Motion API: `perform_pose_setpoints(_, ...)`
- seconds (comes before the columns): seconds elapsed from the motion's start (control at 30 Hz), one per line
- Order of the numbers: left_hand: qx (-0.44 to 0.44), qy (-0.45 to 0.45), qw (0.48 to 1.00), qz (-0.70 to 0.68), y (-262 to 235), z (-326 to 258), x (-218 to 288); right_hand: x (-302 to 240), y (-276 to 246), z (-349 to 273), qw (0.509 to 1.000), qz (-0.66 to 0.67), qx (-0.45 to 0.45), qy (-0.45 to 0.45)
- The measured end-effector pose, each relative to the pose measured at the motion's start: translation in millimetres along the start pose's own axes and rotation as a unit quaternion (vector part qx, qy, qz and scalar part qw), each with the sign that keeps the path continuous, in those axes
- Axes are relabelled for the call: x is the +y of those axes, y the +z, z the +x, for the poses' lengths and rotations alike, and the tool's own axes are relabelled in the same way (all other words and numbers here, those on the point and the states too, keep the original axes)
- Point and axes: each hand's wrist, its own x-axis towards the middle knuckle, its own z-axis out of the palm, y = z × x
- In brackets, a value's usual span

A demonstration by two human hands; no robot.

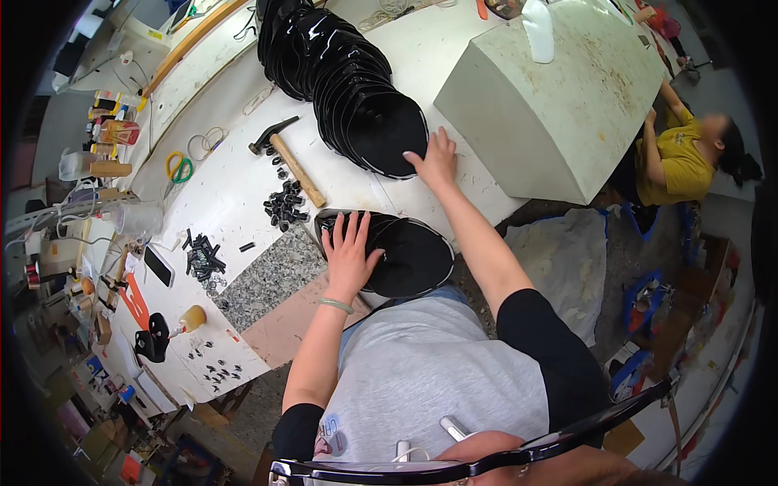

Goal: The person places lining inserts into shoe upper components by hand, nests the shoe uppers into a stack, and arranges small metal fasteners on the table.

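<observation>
My left hand [350, 247] lies flat, fingers spread, on a short stack of black oval plates [413, 259] at the near edge of the white table [235, 186]. My right hand [435, 159] reaches forward and touches the near end of a long leaning row of glossy black round discs [348, 89]. Its fingers rest on the rim of the last disc [389, 138]; I cannot tell whether they grip it.
A hammer [288, 158] lies left of the discs, with several small black parts [285, 206] near it. A speckled stone slab [271, 279] sits by my left arm. A big white block [559, 89] stands to the right. Another person in yellow [677, 158] sits beyond it.
</observation>
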Motion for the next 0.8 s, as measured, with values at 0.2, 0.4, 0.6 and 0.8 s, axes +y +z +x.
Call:
perform_pose_setpoints(0.2, 0.147, -0.046, 0.962, -0.224, -34, 16, -4, -20, -36, -22, 0.957, 0.223, -0.124, 0.139)
perform_pose_setpoints(0.4, 0.179, 0.036, 0.944, -0.274, -85, 24, 30, 56, -164, -87, 0.772, 0.578, -0.19, 0.185)
perform_pose_setpoints(0.6, -0.077, 0.022, 0.923, -0.376, -9, 8, 54, 107, -154, -134, 0.707, 0.511, -0.426, 0.238)
perform_pose_setpoints(0.8, -0.042, 0.087, 0.963, -0.252, 15, -12, 33, 75, -75, -46, 0.958, 0.217, -0.182, 0.044)
